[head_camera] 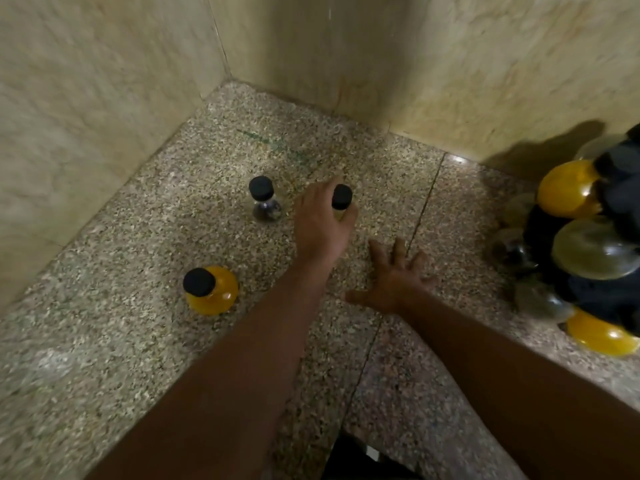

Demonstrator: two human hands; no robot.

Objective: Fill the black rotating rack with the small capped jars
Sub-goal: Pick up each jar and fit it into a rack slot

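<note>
**Jars on the counter, rack at the right edge**

On the speckled stone counter (pixel 173 358), the yellow-filled black-capped jar (pixel 211 291) stands lower left, the dark-filled black-capped jar (pixel 265 199) above it, the black rotating rack (pixel 602 237) far right.

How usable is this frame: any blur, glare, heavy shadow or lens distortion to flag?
Head view: motion blur smears the rack at the right edge and softens the walls; the three jars on the counter stay readable. Light is dim and warm, with a small glare spot near the wall and a dark shadow behind the rack. Wide-angle bending shows at the edges. The left hand is fairly sharp.
</note>
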